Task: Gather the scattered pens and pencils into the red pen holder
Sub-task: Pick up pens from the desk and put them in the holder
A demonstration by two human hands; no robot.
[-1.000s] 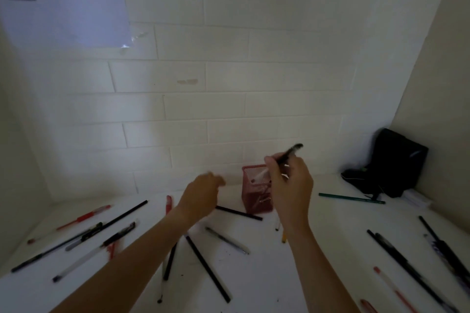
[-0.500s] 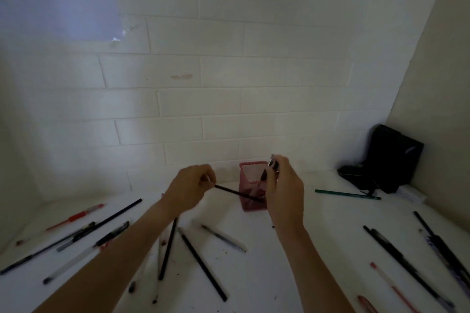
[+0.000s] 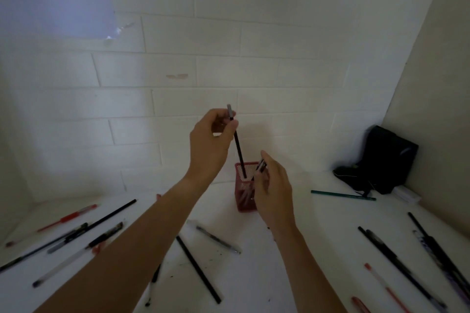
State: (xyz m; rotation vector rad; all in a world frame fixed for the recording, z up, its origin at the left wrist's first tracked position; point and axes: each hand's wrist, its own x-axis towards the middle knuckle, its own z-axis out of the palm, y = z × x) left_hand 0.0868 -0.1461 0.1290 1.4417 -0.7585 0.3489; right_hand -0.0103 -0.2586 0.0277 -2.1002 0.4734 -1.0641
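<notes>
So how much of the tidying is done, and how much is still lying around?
Early days. The red pen holder already has something pale inside. In hand: the left hand lowers a black pencil tip-first into it, and the right hand pinches a dark pen at its rim. Left: most of the lot, including the green pencil, the red pen and many black ones across the table.

The left hand [image 3: 209,140] has raised its black pencil [image 3: 239,150] upright into the red pen holder [image 3: 245,187].
</notes>
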